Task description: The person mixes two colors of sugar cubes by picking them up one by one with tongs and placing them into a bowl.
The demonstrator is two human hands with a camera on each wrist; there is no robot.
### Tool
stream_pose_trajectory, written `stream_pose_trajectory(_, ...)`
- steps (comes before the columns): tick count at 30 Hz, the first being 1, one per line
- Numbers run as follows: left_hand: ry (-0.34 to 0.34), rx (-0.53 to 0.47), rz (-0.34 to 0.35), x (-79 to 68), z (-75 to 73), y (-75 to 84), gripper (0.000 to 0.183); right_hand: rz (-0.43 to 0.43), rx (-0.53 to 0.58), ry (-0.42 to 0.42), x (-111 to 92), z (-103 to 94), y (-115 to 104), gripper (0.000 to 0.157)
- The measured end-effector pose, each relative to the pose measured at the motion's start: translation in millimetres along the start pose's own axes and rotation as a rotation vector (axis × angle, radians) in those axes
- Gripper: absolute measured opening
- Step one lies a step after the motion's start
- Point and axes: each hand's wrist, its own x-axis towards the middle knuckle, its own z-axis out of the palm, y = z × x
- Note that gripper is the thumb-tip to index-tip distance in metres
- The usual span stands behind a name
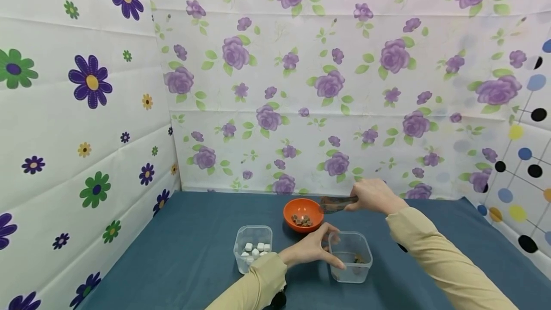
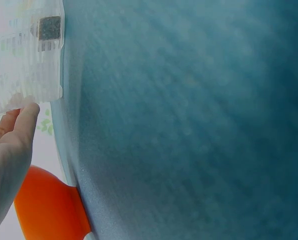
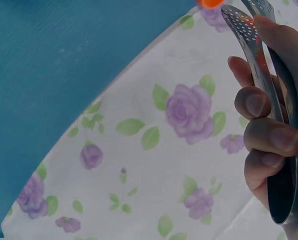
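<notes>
My right hand [image 1: 373, 196] grips perforated metal tongs [image 3: 263, 65], whose ends point left to the rim of the orange bowl [image 1: 289, 215]. In the right wrist view its fingers are curled round the tongs' handles. Small brown pieces [image 1: 303, 221] lie in the bowl. My left hand [image 1: 313, 247] holds the left side of a clear plastic container [image 1: 350, 276], thumb at the front and fingers towards the back. Inside it, near the right, is a little dark brown matter [image 1: 358, 258]. The left wrist view shows fingertips against the container and a dark square piece [image 2: 49, 28] through its wall.
Left of my left forearm stands another clear container [image 1: 254, 228] with several white cubes [image 1: 256, 252], partly behind the sleeve. A blue cloth [image 1: 193, 252] covers the table. Flower-patterned sheets [image 1: 267, 85] rise behind and at the left; a dotted one [image 1: 516, 190] is at the right.
</notes>
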Motion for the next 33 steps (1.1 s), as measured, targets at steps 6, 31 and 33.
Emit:
stream_pose_trajectory(6,0.012,0.018,0.005,1.0,0.2,-2.2,0.056,0.033,0.012,-0.015,-15,-0.4,13,0.026)
stream_pose_trajectory(31,0.019,0.045,0.000,-0.1,0.7,1.0,0.053,0.005,-0.025,0.027,-54,-26.0,12,0.039)
stream_pose_trajectory(33,0.019,0.044,0.001,0.4,0.7,0.3,0.053,0.005,-0.030,0.035,-56,-28.3,10,0.044)
